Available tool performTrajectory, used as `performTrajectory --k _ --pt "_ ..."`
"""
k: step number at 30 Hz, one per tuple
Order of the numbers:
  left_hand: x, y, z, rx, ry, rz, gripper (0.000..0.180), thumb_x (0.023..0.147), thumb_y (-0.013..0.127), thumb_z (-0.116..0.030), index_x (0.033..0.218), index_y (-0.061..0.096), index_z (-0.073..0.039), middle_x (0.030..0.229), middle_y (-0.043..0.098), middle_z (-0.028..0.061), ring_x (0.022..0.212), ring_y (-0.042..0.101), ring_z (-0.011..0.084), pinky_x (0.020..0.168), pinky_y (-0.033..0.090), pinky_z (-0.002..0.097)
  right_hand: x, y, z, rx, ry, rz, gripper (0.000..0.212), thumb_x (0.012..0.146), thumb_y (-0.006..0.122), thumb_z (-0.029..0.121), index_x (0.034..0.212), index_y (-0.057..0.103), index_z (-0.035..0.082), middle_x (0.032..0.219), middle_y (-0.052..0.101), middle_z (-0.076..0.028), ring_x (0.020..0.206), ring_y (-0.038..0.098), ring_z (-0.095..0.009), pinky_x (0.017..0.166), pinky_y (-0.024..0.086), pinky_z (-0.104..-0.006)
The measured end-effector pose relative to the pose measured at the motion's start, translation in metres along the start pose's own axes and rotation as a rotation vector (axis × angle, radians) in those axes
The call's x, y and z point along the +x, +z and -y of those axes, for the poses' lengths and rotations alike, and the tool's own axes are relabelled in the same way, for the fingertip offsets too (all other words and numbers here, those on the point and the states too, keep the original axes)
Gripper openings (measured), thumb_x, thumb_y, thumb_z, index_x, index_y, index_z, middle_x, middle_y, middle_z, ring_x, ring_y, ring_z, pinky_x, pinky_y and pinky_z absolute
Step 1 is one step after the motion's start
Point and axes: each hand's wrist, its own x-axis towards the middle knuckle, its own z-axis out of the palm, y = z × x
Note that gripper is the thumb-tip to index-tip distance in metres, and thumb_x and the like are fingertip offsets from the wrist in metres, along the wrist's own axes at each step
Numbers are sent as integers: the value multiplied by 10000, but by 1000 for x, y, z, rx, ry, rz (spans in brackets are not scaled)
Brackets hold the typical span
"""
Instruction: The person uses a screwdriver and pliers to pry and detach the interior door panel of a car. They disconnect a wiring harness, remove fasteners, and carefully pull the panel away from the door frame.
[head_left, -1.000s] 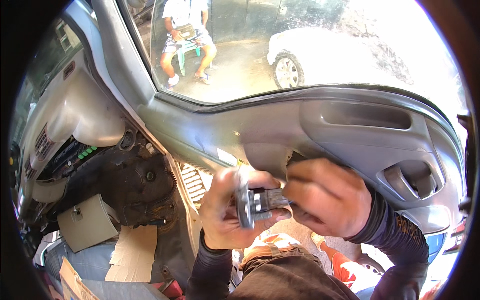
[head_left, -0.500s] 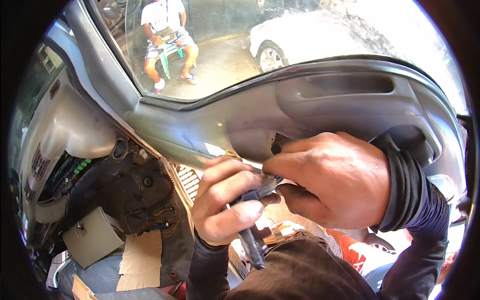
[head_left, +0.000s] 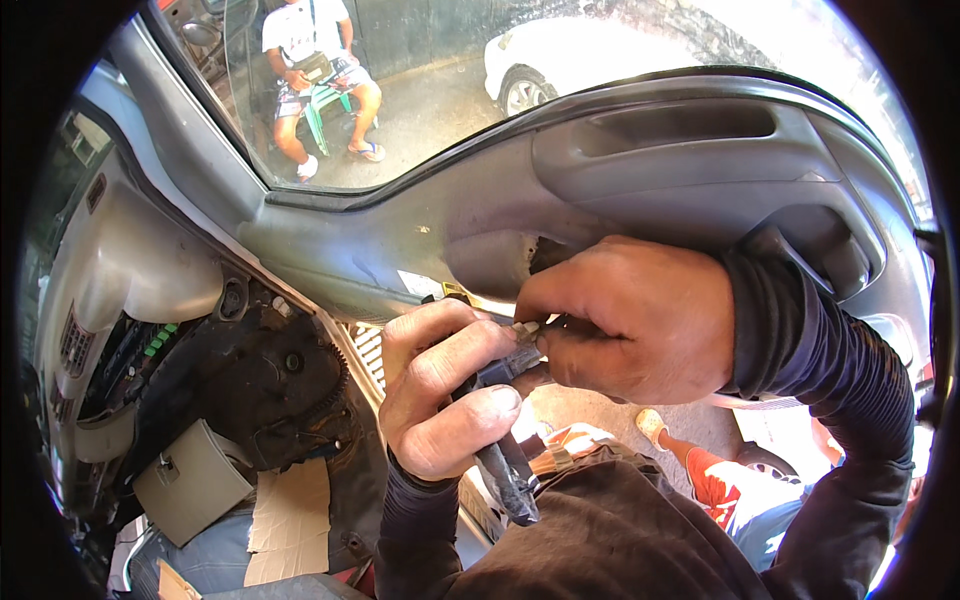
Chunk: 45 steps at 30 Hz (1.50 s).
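In the head view, a grey door panel (head_left: pixel 620 190) spans the middle, and both hands work on its near side. The left hand (head_left: pixel 430 390) is closed around a dark part (head_left: pixel 503 465), fingers curled over it and thumb pressed along its side; the part is held just off the near side of the door panel, its longer end hanging down, away from the panel. The right hand (head_left: pixel 640 325) overlaps the door panel's lower edge, thumb and forefinger drawn into a tight pinch on the part's upper end. A small pale piece (head_left: pixel 526 331) shows between those fingertips; whether it is loose or belongs to the part, I cannot tell.

For this fine two-handed work, a firm left hold on the body seems best, so that the pinch does not twist it. The right fingertips would do well to push or pull straight along the end, gently, since small fittings there may be brittle. Tilting that end into view would help, as the fingers cover most of it.

Left of the door panel lie a dashboard (head_left: pixel 160 270), a beige lid-like piece (head_left: pixel 193 482) and a torn sheet of cardboard (head_left: pixel 288 520). Beyond the panel, through the window, a person (head_left: pixel 310 75) sits near a white car (head_left: pixel 590 60)
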Motion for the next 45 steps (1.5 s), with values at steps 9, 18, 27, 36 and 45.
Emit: performTrajectory --k 9,18,27,36,45 --pt "2 -3 1 -6 0 50 686 602 921 47 1124 549 -196 1120 685 118 928 642 326 768 567 405 1 -3 2 -59 20 31 147 871 637 109 883 626 -37 686 608 -246 613 617 -424 584 477 -487" --pt "3 -8 -2 -77 -36 124 653 687 897 -9 1155 479 -191 1140 659 155 947 631 342 814 559 438 0 2 6 2 77 15 215 860 700 192 888 627 -9 684 616 -223 622 615 -424 588 478 -484" --pt "1 -4 1 -286 -209 86 508 755 845 -15 1127 509 -94 1111 641 235 914 674 317 799 581 394 0 6 12 77 205 -51 239 795 735 205 847 661 -16 695 615 -216 606 601 -382 582 482 -439" --pt "3 -6 -5 -249 -188 81 394 675 851 63 898 535 -11 1094 668 242 859 697 367 765 597 405 1 6 12 12 156 -52 227 773 745 181 859 654 -9 687 604 -206 589 575 -347 579 476 -414" --pt "5 -4 -14 -220 -209 45 350 678 839 70 869 555 -4 1111 666 223 888 699 379 767 592 426 1 1 14 61 217 18 168 789 711 114 824 615 -19 668 577 -202 567 521 -296 579 468 -392"
